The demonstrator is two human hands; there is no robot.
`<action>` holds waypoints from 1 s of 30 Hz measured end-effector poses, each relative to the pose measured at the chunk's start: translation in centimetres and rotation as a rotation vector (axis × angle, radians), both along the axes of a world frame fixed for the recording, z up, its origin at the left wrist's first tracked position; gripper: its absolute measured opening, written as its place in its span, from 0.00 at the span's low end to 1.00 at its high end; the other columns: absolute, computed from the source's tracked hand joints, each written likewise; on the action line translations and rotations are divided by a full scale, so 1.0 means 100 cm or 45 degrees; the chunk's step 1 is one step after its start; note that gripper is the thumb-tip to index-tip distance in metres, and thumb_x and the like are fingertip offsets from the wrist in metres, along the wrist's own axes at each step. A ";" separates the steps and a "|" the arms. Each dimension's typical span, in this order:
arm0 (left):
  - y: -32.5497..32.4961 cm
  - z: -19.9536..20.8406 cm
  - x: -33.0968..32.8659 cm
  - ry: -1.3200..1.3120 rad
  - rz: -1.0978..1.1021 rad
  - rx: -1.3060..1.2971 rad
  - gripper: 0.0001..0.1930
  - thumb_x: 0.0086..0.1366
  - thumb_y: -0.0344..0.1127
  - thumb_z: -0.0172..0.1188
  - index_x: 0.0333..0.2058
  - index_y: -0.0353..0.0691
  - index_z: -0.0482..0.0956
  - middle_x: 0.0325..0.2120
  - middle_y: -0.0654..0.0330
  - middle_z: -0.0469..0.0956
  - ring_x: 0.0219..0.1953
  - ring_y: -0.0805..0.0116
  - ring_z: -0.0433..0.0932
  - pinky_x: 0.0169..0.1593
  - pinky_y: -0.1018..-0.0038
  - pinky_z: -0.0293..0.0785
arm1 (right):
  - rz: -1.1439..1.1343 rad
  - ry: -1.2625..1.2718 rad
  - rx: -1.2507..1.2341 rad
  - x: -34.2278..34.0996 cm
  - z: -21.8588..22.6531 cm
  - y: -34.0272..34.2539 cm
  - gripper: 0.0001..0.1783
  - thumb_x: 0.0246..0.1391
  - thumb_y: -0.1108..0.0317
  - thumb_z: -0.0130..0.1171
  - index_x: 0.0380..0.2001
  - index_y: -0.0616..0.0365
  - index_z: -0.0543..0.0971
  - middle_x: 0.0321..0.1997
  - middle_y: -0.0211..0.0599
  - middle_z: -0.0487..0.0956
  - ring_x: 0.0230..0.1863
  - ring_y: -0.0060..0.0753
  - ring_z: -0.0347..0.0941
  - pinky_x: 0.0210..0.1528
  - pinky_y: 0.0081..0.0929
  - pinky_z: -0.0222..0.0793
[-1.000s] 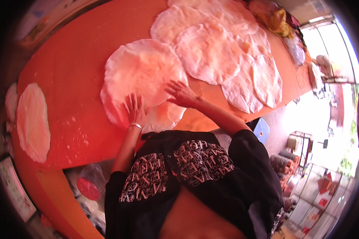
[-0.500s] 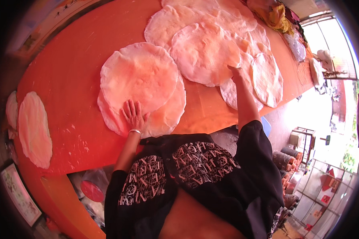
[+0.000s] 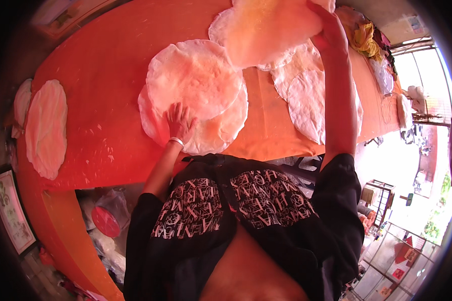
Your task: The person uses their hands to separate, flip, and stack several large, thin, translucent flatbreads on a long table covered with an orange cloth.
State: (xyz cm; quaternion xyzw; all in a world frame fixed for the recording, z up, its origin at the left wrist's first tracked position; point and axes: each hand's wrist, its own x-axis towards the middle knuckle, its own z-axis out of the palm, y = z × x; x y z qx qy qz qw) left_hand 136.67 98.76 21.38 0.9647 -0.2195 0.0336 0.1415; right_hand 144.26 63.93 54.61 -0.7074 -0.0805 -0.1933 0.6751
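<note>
Two thin round dough sheets point(image 3: 193, 75) lie overlapped on the orange tabletop point(image 3: 105, 80) before me. My left hand point(image 3: 181, 123) rests flat on their near left part, fingers spread. Up at the far right, my right hand point(image 3: 329, 25) grips the edge of another dough sheet point(image 3: 271, 32), which is lifted and hangs smooth and slightly blurred. Its near left edge reaches over the far right side of the overlapped pair. Beneath my right forearm lie more pale dough sheets point(image 3: 306, 103), partly hidden by the arm.
Another dough sheet point(image 3: 47, 130) lies near the table's left end. Bundled cloths and bags point(image 3: 366, 42) sit at the far right edge. Under the table's near left side is a clear bag with a red round thing point(image 3: 105, 220). A metal-framed stand point(image 3: 379, 198) is on the floor at right.
My right hand has raised a dough sheet by its edge and carried it farther away. My left hand stays on the overlapped pair. The whole view has shifted slightly.
</note>
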 end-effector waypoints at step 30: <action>-0.034 -0.019 0.011 0.982 0.704 -1.668 0.10 0.53 0.28 0.53 0.35 0.33 0.72 0.27 0.63 0.73 0.28 0.74 0.71 0.32 0.78 0.69 | 0.518 1.057 0.629 -0.053 -0.264 0.059 0.18 0.52 0.65 0.46 0.44 0.64 0.69 0.36 0.48 0.74 0.32 0.42 0.73 0.32 0.32 0.70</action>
